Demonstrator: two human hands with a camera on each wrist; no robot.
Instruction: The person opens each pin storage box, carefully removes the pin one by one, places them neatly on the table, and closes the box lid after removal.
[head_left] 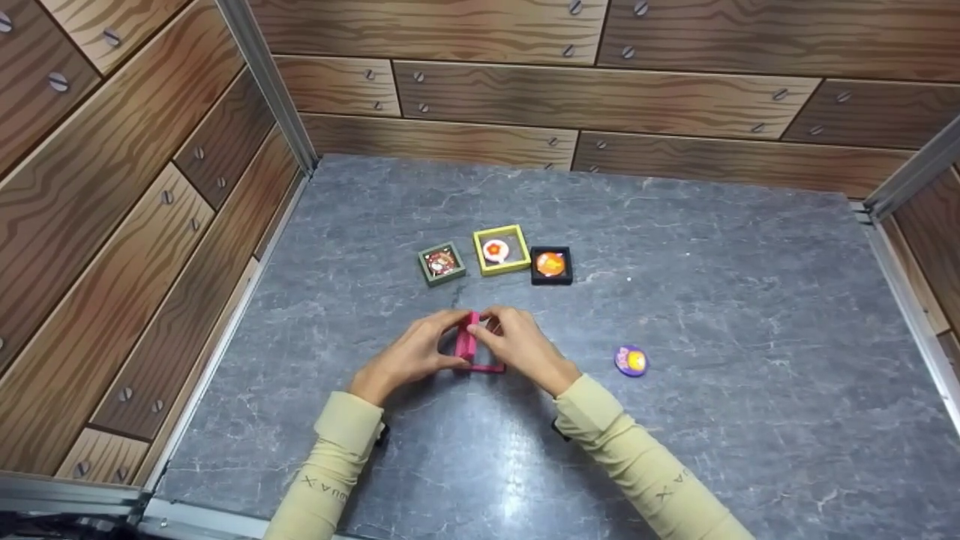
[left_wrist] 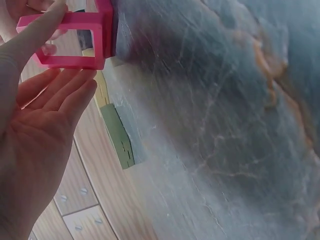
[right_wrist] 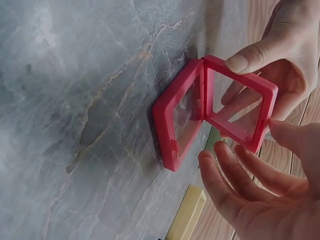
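Note:
A pink hinged display case stands spread on the grey surface, one half flat and the other upright, both with clear film windows. My left hand grips the upright half between thumb and fingers at opposite edges. My right hand is close beside it, its thumb touching the raised half's edge. The right fingers are loosely bent near its lower corner. A purple round badge with a yellow picture lies to the right of my right hand.
Beyond my hands are three small square cases: a green one, a yellow one and a black one, each with a round picture piece inside. Wood-patterned walls with metal edge rails enclose the grey marbled surface.

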